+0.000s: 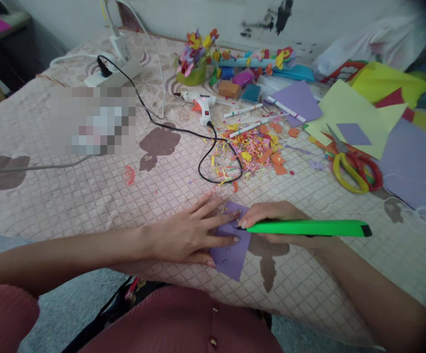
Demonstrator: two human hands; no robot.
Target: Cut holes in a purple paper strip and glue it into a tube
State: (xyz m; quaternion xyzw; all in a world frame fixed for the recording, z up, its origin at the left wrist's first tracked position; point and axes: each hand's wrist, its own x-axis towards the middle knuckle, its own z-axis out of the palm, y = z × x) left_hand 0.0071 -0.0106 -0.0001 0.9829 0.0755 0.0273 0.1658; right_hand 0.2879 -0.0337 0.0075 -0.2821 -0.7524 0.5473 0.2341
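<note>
A strip of purple paper [231, 250] lies flat on the cloth in front of me, with small curved marks on its lower part. My left hand [183, 233] is spread open over the paper's left side, its fingertips resting on the sheet. From the right, my right hand [271, 215] is closed around a green utility knife [308, 228], held nearly level. The knife's dark tip points left and meets the paper between my left fingers. Whether the tip has gone through the paper, I cannot tell.
Paper scraps [249, 152] lie beyond my hands, beside a glue gun [201, 103] with a looping black cord. At right are scissors [352, 171] and coloured sheets [414, 162]. A power strip [120, 73] and a pot of paper flowers [191, 73] stand farther back.
</note>
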